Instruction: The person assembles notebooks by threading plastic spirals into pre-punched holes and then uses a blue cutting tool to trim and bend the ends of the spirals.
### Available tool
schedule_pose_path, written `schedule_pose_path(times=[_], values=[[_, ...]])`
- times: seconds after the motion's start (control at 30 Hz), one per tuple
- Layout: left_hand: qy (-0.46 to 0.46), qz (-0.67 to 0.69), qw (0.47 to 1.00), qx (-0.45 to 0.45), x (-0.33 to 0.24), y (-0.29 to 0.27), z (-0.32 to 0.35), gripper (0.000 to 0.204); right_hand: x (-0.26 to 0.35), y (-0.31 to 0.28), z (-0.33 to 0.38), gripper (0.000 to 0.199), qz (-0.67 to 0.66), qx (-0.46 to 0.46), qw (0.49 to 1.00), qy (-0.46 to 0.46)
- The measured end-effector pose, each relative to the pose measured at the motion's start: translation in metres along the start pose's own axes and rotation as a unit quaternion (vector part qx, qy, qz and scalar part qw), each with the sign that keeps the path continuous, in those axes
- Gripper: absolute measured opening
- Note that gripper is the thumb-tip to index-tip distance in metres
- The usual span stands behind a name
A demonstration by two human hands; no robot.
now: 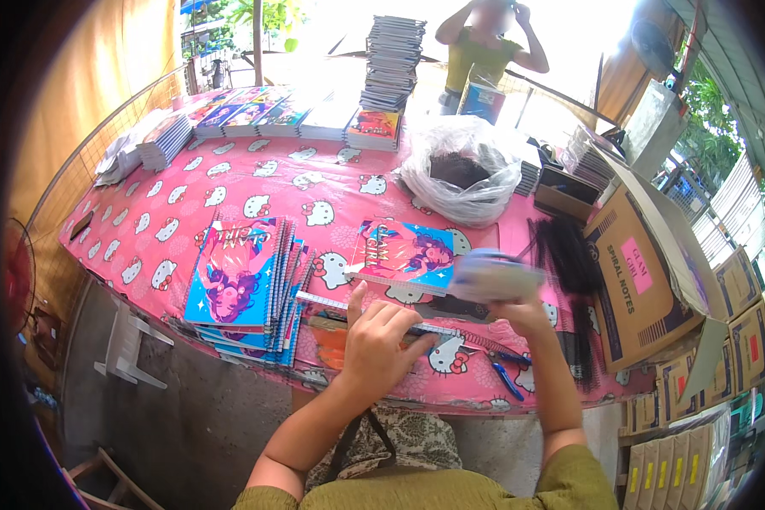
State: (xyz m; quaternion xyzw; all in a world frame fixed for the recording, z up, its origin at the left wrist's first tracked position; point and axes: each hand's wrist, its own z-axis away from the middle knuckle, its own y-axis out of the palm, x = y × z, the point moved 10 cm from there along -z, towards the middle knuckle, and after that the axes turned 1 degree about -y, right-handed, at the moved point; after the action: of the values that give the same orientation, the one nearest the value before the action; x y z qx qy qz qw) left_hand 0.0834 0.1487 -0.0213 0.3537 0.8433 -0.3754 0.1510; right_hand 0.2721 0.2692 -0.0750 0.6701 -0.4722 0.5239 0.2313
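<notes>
My left hand (380, 347) is closed over a notebook (331, 301) at the near table edge, its white punched edge facing up. A thin dark spiral coil (483, 342) runs right from that edge. My right hand (523, 313) is raised to the right, gripping a pale, flat block-like thing (495, 276) that motion smears; its kind cannot be made out. Just beyond my hands lies a notebook with a pink and blue illustrated cover (406, 253). Left of my left hand stand stacked spiral-bound notebooks (234, 276). Blue pen-like tools (508, 381) lie below my right hand.
Black spiral coils (563, 255) lie beside a large open carton (646, 272) on the right. A clear plastic bag (463, 183) with dark contents sits farther back. Notebook stacks (391, 72) line the far edge. Another person (484, 51) stands across the pink patterned table (272, 183).
</notes>
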Motion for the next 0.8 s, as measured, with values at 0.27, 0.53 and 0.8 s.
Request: schedule_pose_path(times=[0.27,0.53,0.8], values=[[-0.014,0.042,0.999,0.027,0.008,0.002,-0.003,0.032,0.020,0.021,-0.010,0.035,-0.188,0.090,0.977,-0.043],[-0.088,-0.137,0.986,0.034,0.023,-0.028,0.001,0.038,0.013,0.025,-0.021,0.030,0.109,0.060,0.989,-0.078],[-0.108,-0.072,0.992,-0.013,0.049,-0.041,0.008,0.036,-0.002,0.061,-0.035,0.032,-0.066,0.077,0.994,0.028]])
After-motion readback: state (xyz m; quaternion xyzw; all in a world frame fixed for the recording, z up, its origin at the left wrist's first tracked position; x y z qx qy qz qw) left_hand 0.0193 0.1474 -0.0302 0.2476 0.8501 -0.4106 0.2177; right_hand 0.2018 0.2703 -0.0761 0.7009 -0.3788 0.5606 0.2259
